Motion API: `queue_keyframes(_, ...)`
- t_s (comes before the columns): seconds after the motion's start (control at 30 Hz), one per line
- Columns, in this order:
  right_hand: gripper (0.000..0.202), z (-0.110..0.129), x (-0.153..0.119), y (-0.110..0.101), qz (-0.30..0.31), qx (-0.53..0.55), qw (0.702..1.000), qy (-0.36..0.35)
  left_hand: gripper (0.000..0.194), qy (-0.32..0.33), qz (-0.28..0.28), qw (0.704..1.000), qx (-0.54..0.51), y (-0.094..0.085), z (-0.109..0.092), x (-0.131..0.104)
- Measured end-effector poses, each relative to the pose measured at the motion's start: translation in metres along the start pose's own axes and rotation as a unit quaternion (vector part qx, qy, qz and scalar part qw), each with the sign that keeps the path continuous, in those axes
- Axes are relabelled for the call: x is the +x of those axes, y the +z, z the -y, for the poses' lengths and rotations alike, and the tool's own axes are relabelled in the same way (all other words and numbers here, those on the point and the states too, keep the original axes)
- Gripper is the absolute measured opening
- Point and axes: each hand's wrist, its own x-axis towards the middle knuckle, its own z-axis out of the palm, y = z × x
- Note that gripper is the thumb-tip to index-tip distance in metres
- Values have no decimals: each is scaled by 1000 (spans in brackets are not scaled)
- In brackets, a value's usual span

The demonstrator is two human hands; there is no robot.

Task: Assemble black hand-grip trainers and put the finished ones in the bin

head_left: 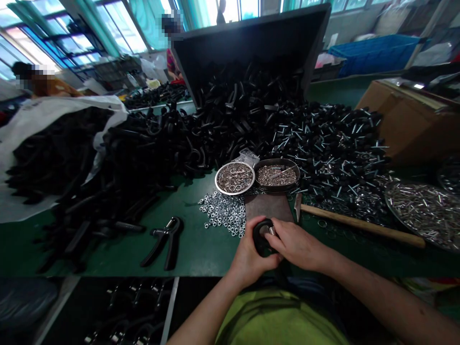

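Observation:
Both my hands meet in front of my body around one black hand grip strengthener (259,238). My left hand (247,261) is closed around its left side, thumb below. On the right, my right hand (296,242) grips it near the metal spring (270,230); its fingertips are partly hidden. Just beyond lies a flat dark metal plate (269,206). A loose pile of silvery nuts (224,213) is left of the plate. Another hand grip strengthener (166,242), with its spring fitted, rests on the green table to the left.
A hammer (359,224) lies to the right. Small parts fill a round dish (217,184) and an oval tin (259,184). Black handles (172,139) and black knobs with screws (330,139) heap behind. A carton (406,120) stands right. Other people (59,88) sit farther back.

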Motion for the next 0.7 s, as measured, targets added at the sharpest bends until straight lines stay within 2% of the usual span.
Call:
queue_keyframes(0.13,31,-21,16,1,15,-39,999,10,79,-37,5,999,2,6,14,14)
queue_keyframes(0.23,36,-37,29,-6,65,-82,994,4,70,-14,1,993,114,-3,25,30)
queue_keyframes(0.3,37,-42,40,-15,71,-144,987,11,52,30,-39,975,218,-20,28,44)
queue_keyframes(0.4,30,-37,64,-29,16,-204,979,3,27,66,-134,927,343,-60,26,72)
queue_keyframes(0.5,24,-21,103,-36,-67,-209,975,-47,24,42,-214,864,453,-100,22,106)
queue_keyframes(0.6,26,-4,148,-32,-109,-218,968,-57,25,-10,-200,828,524,-120,21,138)
queue_keyframes(0.7,27,8,183,-23,-123,-225,965,-52,22,-29,-166,829,534,-122,23,157)
